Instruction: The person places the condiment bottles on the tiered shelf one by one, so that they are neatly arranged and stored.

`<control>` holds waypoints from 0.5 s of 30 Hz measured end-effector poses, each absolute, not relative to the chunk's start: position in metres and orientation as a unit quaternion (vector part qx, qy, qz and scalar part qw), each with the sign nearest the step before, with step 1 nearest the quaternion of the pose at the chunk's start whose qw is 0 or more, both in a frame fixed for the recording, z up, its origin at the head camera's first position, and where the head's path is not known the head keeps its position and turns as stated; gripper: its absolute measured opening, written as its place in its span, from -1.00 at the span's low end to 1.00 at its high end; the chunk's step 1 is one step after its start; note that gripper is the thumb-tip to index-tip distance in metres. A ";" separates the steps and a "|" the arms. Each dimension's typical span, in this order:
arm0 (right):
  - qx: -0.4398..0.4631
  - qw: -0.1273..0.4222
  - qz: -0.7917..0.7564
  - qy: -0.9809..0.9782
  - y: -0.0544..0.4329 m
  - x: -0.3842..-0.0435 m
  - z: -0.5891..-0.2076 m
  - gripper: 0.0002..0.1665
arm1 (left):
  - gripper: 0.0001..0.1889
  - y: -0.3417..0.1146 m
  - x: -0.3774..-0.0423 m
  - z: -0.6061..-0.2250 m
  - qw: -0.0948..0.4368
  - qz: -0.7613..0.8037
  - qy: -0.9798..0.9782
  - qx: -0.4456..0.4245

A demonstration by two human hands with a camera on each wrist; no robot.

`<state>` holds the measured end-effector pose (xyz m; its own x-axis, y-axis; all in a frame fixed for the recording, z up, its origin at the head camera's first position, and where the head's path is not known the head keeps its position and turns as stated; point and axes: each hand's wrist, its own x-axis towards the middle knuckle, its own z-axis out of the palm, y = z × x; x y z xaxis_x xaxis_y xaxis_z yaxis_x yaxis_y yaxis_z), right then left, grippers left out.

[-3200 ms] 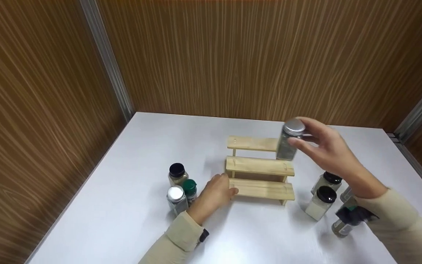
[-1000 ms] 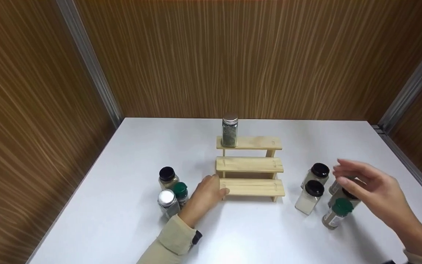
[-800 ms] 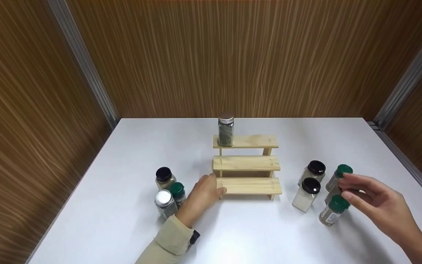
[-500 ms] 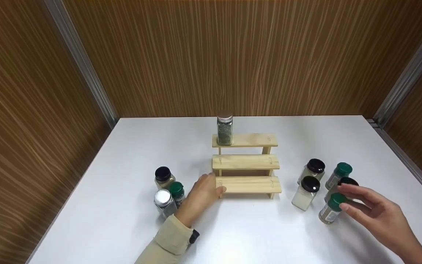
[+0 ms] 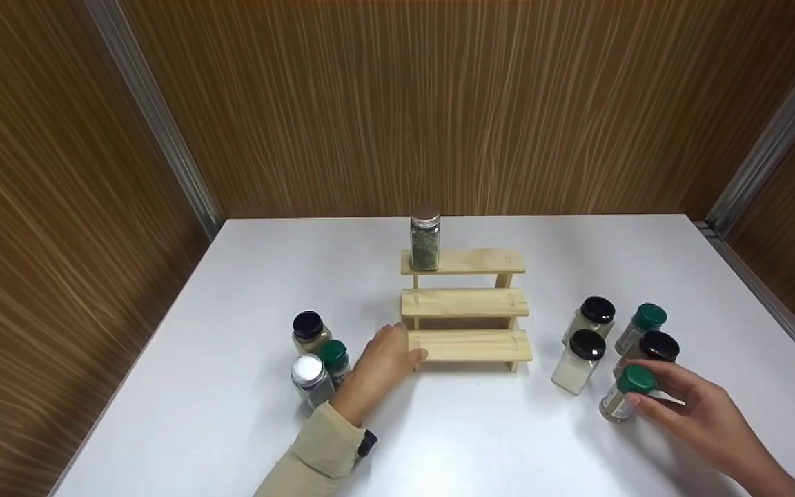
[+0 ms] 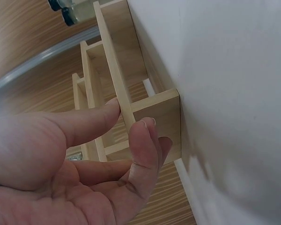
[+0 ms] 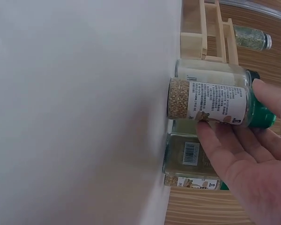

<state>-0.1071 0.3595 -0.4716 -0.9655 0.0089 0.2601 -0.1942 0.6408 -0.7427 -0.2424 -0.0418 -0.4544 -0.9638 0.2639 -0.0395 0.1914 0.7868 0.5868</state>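
Pale wood is used for the three-tiered rack (image 5: 466,301), which is set near the middle of a white bench (image 5: 218,428). Its lowest tier is clamped at the left end by the left hand (image 5: 380,362), the board being pinched between thumb and fingers. On the top tier, at the left end, a jar of green flakes (image 5: 425,246) is stood upright, untouched by either hand.

To the right of the rack, and well apart from it, a green-capped jar (image 5: 620,402) is gripped near its top by the right hand (image 5: 698,414), with the thumb laid on the cap and the fingers brought round from the far side. Tan grains and a white printed label are seen in the right wrist view; the jar is stood on the bench. Four more jars are grouped close behind and beside it: a black-capped jar of white contents (image 5: 575,368), another black-capped jar (image 5: 591,320), a second green-capped jar (image 5: 638,327) and a darker black-capped jar (image 5: 649,350), partly hidden.

Left of the rack, just beside the left forearm, three jars are clustered: one with a bright pale cap (image 5: 312,381), one with a small green cap (image 5: 335,359) and one with a black cap (image 5: 310,331). The bench is backed by a wood-grain panel (image 5: 453,110).
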 end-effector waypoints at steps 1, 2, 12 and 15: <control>0.053 0.122 0.420 -0.898 0.359 -0.107 -0.470 -0.49 | -0.64 -0.042 -0.242 -0.455 0.060 0.304 0.943 0.122; 0.053 0.123 0.419 -0.898 0.359 -0.107 -0.469 -0.49 | -0.64 -0.042 -0.242 -0.455 0.060 0.304 0.943 0.123; 0.093 0.184 0.424 -0.882 0.354 -0.117 -0.418 -0.54 | -0.62 -0.042 -0.243 -0.454 0.069 0.310 0.941 0.118; 0.113 0.194 0.435 -0.872 0.348 -0.127 -0.398 -0.55 | -0.61 -0.042 -0.244 -0.454 0.071 0.309 0.941 0.117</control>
<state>-0.1268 0.3478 -0.3977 -0.8990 -0.0283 0.4371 -0.3662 0.5960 -0.7146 -0.2435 -0.0416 -0.4542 -0.9624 0.2647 -0.0618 0.1764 0.7813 0.5987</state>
